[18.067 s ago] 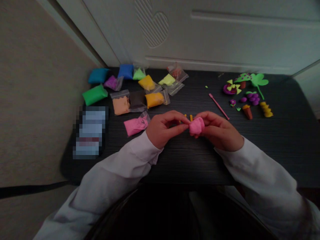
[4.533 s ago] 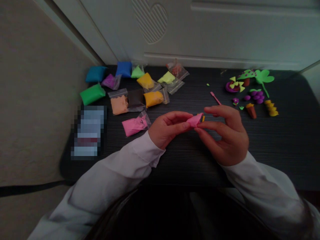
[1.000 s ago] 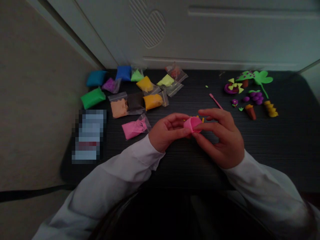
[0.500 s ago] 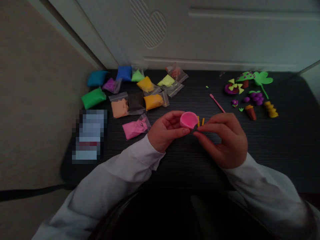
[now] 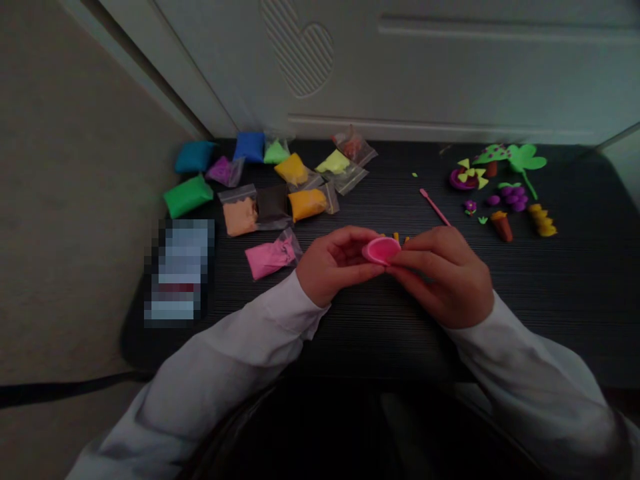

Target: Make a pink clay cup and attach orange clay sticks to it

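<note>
A small pink clay cup, hollow with a thin rim, is held up over the dark table. My left hand is closed around its left side, thumb along the near bottom edge. My right hand pinches the cup's right rim between thumb and fingers. Just behind the cup lie short yellow clay sticks, partly covered by the cup and my right fingers. A pink modelling tool rests beyond my right hand, its lower end hidden behind the knuckles.
Several bags of coloured clay, such as a pink bag and a green bag, lie at the left. A blurred-out phone is at the table's left edge. Clay pieces, including purple grapes and a green flower, sit at the right.
My right fingers have moved from beside the cup onto its rim and now pinch it. The cup has tilted and shifted slightly right and toward me.
</note>
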Demonstrator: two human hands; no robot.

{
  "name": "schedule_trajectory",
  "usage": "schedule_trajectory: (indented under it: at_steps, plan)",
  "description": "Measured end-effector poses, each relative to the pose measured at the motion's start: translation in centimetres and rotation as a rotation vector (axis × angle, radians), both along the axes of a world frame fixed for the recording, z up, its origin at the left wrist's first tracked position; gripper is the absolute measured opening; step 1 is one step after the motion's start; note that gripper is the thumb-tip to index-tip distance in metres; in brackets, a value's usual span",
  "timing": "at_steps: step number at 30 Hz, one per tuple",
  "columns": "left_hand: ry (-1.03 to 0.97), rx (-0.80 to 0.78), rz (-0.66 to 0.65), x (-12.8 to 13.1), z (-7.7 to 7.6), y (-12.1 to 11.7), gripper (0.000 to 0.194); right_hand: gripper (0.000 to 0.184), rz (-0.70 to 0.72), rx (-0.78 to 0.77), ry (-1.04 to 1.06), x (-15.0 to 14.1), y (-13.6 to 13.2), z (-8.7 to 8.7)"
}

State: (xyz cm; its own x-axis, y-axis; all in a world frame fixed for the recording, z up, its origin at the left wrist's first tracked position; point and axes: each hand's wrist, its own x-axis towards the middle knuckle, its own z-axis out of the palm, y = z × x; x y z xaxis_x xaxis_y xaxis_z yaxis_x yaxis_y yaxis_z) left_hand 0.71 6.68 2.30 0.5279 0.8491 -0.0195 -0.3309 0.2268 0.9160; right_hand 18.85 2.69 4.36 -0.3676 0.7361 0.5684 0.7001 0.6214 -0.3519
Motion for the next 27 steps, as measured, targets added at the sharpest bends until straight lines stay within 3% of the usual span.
schedule_trajectory:
  at_steps: [6, 21, 27]
  plan:
    - [-0.013, 0.018, -0.052, -0.11, 0.39, -0.02, 0.035, 0.018, 0.038, 0.016, -0.015, 0.24, 0.17, 0.31]
    - [0.064, 0.081, -0.035, -0.44, 0.56, 0.28, 0.031, 0.021, 0.061, 0.065, -0.136, 0.65, 0.14, 0.51]
    - [0.064, 0.003, -0.084, -0.42, 0.41, 0.42, 0.034, 0.026, 0.041, 0.066, -0.209, 0.53, 0.21, 0.22]
